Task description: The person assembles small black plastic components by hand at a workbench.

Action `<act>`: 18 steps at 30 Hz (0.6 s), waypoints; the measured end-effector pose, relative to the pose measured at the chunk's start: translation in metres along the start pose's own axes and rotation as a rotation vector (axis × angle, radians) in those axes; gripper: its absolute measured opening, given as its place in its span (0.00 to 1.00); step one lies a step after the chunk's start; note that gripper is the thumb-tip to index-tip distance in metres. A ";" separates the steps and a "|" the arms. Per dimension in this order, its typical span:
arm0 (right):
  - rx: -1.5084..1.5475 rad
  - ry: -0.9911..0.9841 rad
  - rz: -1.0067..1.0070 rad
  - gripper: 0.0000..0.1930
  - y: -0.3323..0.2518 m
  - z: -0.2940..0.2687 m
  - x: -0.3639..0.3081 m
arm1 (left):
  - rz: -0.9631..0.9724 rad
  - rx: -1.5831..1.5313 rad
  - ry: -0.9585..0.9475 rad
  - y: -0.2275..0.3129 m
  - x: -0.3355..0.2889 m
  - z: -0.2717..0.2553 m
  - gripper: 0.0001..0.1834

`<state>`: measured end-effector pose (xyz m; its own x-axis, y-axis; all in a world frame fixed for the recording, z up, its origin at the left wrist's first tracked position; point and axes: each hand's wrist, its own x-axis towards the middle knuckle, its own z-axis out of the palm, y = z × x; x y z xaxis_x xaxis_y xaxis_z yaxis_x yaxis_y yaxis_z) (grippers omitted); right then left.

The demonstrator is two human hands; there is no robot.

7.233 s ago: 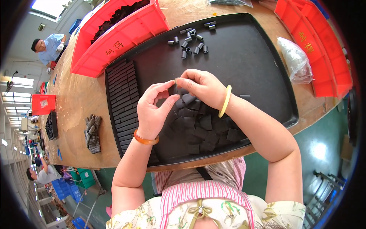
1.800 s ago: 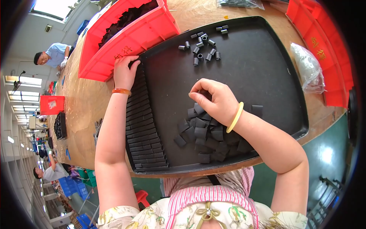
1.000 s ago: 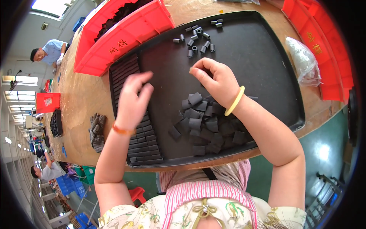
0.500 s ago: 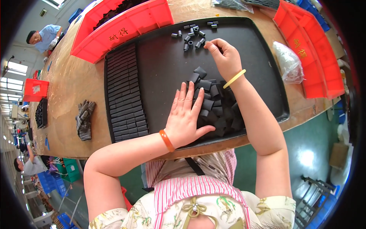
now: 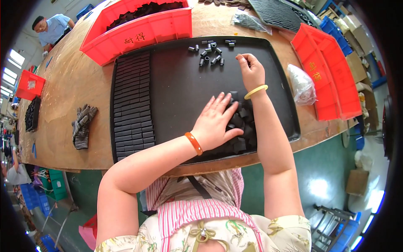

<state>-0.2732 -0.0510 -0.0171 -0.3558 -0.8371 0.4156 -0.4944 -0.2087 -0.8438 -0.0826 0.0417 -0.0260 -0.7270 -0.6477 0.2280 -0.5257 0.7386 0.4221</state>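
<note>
A large black tray (image 5: pixel 180 84) lies before me on the table. My left hand (image 5: pixel 215 124) is palm down with its fingers spread, resting on the edge of a heap of small flat black pieces (image 5: pixel 248 126). Part of the heap is hidden under that hand and behind my right forearm. My right hand (image 5: pixel 253 73), beyond the heap, has thumb and fingers pinched together; what they hold, if anything, is too small to make out. To its left stand and lie several short black tubes (image 5: pixel 204 53). Flat black pieces in neat rows (image 5: pixel 132 105) fill the tray's left side.
A red bin (image 5: pixel 138 35) of black pieces stands behind the tray's far left. Red bins (image 5: pixel 325 80) and a clear plastic bag (image 5: pixel 302 86) sit at the right. Left of the tray lie grey gloves (image 5: pixel 83 126). A person (image 5: pixel 52 27) is at the far left.
My left hand has slid right against the heap, which now sits closer together. My right hand has drawn right, away from the short tubes. The whole view has shifted somewhat.
</note>
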 end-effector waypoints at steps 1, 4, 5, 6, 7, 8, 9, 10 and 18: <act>-0.004 0.014 0.017 0.14 0.004 -0.002 0.001 | 0.002 -0.005 0.009 0.004 -0.001 -0.002 0.43; 0.027 0.054 0.019 0.15 0.018 -0.006 0.005 | 0.050 -0.008 0.099 0.011 -0.008 -0.019 0.41; 0.019 0.052 0.016 0.15 0.018 -0.008 0.006 | 0.051 -0.015 0.105 0.012 -0.012 -0.030 0.41; 0.038 0.057 0.045 0.15 0.018 -0.009 0.006 | 0.056 -0.076 0.112 0.012 -0.016 -0.042 0.40; 0.065 0.060 0.067 0.15 0.015 -0.008 0.008 | 0.058 -0.127 0.124 0.010 -0.022 -0.055 0.38; 0.057 0.058 0.063 0.15 0.016 -0.008 0.008 | 0.083 -0.141 0.166 0.007 -0.027 -0.064 0.36; 0.077 0.060 0.072 0.15 0.018 -0.007 0.009 | 0.102 -0.161 0.219 0.005 -0.031 -0.072 0.32; 0.099 0.061 0.079 0.15 0.017 -0.006 0.010 | 0.084 -0.156 0.248 0.000 -0.035 -0.077 0.30; -0.768 -0.052 -0.016 0.27 0.013 0.019 0.059 | 0.063 -0.144 0.427 -0.022 -0.046 -0.072 0.22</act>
<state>-0.2857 -0.1125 -0.0104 -0.3153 -0.8638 0.3930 -0.9180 0.1727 -0.3569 -0.0061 0.0414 0.0170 -0.4924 -0.6436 0.5859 -0.3974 0.7652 0.5065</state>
